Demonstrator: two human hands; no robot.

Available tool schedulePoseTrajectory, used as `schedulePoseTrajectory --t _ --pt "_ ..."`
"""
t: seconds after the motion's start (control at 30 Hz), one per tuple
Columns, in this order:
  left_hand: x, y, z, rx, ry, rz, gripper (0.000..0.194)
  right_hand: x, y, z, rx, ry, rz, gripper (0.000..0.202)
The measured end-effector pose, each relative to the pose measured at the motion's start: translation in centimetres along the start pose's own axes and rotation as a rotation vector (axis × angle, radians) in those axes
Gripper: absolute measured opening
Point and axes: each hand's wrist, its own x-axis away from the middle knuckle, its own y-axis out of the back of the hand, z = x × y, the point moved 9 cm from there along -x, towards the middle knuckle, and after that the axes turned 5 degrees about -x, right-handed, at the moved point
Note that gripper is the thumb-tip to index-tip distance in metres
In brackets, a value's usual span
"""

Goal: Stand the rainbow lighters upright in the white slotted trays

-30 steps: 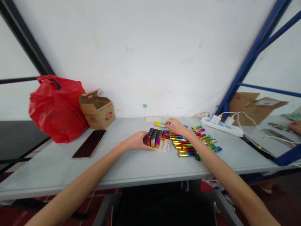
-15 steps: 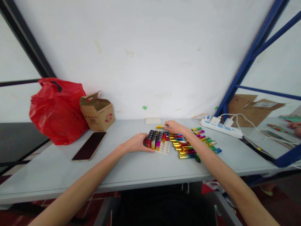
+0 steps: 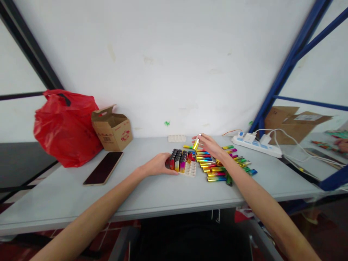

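Observation:
Several lighters with black tops stand upright in a white tray with round slots; slots on its right side show bare. My left hand is wrapped round the left side of this group. My right hand pinches a shiny yellow lighter, tilted, above the back right of the tray. Beneath and right of that hand lies a pile of shiny coloured lighters, partly hidden by my forearm.
Against the wall lies another white tray. To the left are a phone, an open cardboard box and a red plastic bag. A power strip with cables is at right; beyond the blue frame, a person's hand shows.
My right hand has lifted a yellow lighter off the table behind the tray and turned it from lying flat to nearly upright. My left hand has stayed in place.

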Motion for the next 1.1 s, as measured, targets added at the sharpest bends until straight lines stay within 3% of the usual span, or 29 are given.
schedulePoseTrajectory --t 0.17,0.33,0.5,0.67,0.87,1.1 --pt "0.0 -0.2 0.0 0.006 -0.007 0.018 0.068 0.9 -0.7 0.0 -0.108 -0.078 -0.011 0.039" --pt "-0.1 0.1 0.1 0.036 0.015 -0.025 0.066 1.3 -1.6 0.3 -0.084 -0.072 -0.005 0.044" --pt "0.0 0.2 -0.1 0.017 0.012 -0.01 0.067 1.8 -2.7 -1.1 -0.011 -0.169 0.036 0.046" --pt "0.1 0.4 -0.6 0.016 -0.017 -0.017 0.066 2.0 -2.3 -2.5 0.135 -0.222 -0.09 0.059" --pt "0.1 0.5 -0.6 0.034 -0.017 -0.03 0.063 2.1 -2.3 -2.5 0.174 -0.21 -0.175 0.047" --pt "0.1 0.4 -0.5 -0.005 -0.019 -0.03 0.066 2.2 -3.0 -2.0 0.101 -0.205 -0.011 0.058"
